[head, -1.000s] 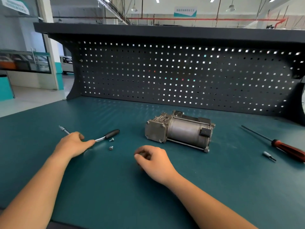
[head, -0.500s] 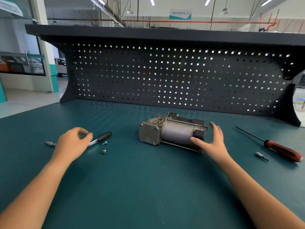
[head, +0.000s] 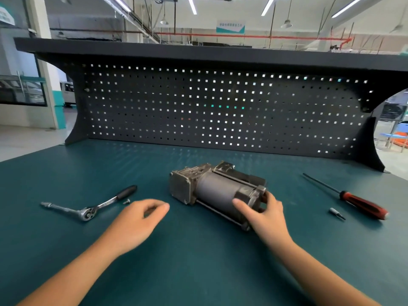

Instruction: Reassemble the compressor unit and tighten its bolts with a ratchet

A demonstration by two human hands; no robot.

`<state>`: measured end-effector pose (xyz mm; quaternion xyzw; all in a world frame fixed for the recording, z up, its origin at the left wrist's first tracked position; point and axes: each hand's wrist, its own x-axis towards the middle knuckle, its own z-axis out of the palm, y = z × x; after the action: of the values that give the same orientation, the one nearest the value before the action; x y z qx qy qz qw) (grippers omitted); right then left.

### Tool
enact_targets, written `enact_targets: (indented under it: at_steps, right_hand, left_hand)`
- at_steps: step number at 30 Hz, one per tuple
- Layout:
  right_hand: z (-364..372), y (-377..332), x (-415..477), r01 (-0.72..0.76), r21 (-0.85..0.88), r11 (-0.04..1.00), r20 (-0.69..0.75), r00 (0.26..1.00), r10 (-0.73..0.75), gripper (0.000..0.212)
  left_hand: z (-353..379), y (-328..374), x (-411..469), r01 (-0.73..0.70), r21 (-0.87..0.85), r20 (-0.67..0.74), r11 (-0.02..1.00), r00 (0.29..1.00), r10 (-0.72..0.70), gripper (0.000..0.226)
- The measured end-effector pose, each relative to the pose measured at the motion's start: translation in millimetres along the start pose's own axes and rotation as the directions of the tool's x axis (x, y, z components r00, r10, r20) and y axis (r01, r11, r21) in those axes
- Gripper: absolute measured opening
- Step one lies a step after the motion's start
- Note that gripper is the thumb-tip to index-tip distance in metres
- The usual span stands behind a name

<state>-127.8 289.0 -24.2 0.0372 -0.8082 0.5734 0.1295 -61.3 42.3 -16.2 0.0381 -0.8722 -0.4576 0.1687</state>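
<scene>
The compressor unit (head: 217, 191) lies on its side near the middle of the green bench top (head: 198, 272), its square end plate turned toward the left and its grey cylinder body running back toward the right. The right hand (head: 263, 214) grips the unit's near right end: thumb pressed on the front of the cylinder, fingers wrapped around the end cap behind it. The left hand (head: 138, 219) hovers just left of the unit, not touching it, its fingers loosely curled with the thumb near the fingertips; it is blurred, so I cannot tell whether anything small is pinched there. Further left the ratchet (head: 88, 208) lies flat on the bench, black grip pointing up and right, extension bar pointing left. A small bolt (head: 126, 201) lies just beside the ratchet's handle. Well off to the right lie a red-handled screwdriver (head: 353, 199) and, near it, a small bit (head: 336, 213). A dark pegboard (head: 220, 111) stands along the back of the bench.
</scene>
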Motion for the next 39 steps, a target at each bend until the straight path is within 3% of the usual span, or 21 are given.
enact_targets:
  at_steps: [3, 5, 7, 10, 11, 13, 14, 16, 19, 22, 26, 31, 33, 35, 37, 39]
  right_hand:
    - [9, -13, -41, -0.044, 0.01, 0.999, 0.091, 0.995, 0.043, 0.078]
    - [19, -21, -67, -0.049, 0.054, 0.997, 0.168, 0.985, 0.039, 0.082]
    - [27, -28, -87, -0.063, 0.136, 0.989, 0.276, 0.961, 0.023, 0.072]
    - [23, -34, -90, -0.125, 0.254, 0.959, 0.434, 0.901, 0.003, 0.044]
    - [17, -36, -84, -0.09, 0.258, 0.962, 0.383, 0.924, -0.016, 0.032]
    - [7, -35, -61, 0.023, 0.267, 0.963, 0.145, 0.987, -0.064, 0.03]
    - [5, -33, -48, 0.06, 0.264, 0.963, 0.047, 0.996, -0.075, 0.025]
    - [7, -34, -26, 0.065, 0.21, 0.976, 0.002, 0.998, -0.067, 0.016]
    - [27, -31, -6, -0.014, 0.18, 0.984, 0.138, 0.99, -0.012, 0.045]
    - [37, -28, -4, -0.205, 0.349, 0.914, 0.281, 0.954, 0.106, 0.044]
    - [40, -26, -3, -0.262, 0.398, 0.879, 0.286, 0.946, 0.152, 0.047]
    - [60, -37, -20, -0.165, 0.269, 0.949, 0.315, 0.946, 0.075, 0.062]
    - [60, -36, -23, -0.129, 0.223, 0.966, 0.313, 0.948, 0.054, 0.068]
    - [51, -40, -16, 0.024, 0.21, 0.977, 0.152, 0.987, -0.057, 0.057]
    - [43, -51, 12, 0.233, 0.138, 0.963, -0.024, 0.972, -0.232, 0.04]
    - [44, -65, 48, 0.247, 0.059, 0.967, -0.01, 0.969, -0.247, 0.033]
  left_hand:
    - [13, 8, -23, 0.059, -0.165, 0.081, 0.985, 0.996, -0.046, 0.006]
    - [23, 16, -34, 0.112, -0.335, 0.102, 0.936, 0.991, -0.082, 0.02]
    - [30, 23, -42, 0.142, -0.479, 0.075, 0.866, 0.99, -0.121, 0.03]
    - [30, 20, -45, 0.137, -0.677, -0.026, 0.723, 0.977, -0.21, 0.016]
    - [27, 17, -46, 0.145, -0.733, -0.045, 0.665, 0.965, -0.26, 0.018]
    - [23, 13, -46, 0.159, -0.804, -0.055, 0.573, 0.94, -0.338, 0.017]
    - [23, 15, -45, 0.156, -0.816, -0.062, 0.557, 0.934, -0.352, 0.021]
    - [33, 21, -42, 0.154, -0.808, -0.076, 0.569, 0.93, -0.36, 0.036]
    - [56, 40, -35, 0.13, -0.75, -0.127, 0.649, 0.934, -0.334, 0.043]
    - [69, 48, -24, 0.118, -0.718, -0.217, 0.686, 0.899, -0.381, 0.035]
    - [72, 45, -7, 0.134, -0.701, -0.272, 0.7, 0.858, -0.437, 0.033]
    - [50, 37, 49, 0.189, -0.751, -0.249, 0.632, 0.806, -0.537, 0.049]
    - [42, 30, 64, 0.224, -0.775, -0.194, 0.591, 0.806, -0.559, 0.041]
    - [41, 22, 70, 0.246, -0.791, -0.162, 0.56, 0.799, -0.579, 0.017]
    - [43, 15, 72, 0.26, -0.795, -0.137, 0.548, 0.804, -0.579, 0.017]
    - [45, 14, 71, 0.259, -0.792, -0.124, 0.553, 0.818, -0.561, 0.014]
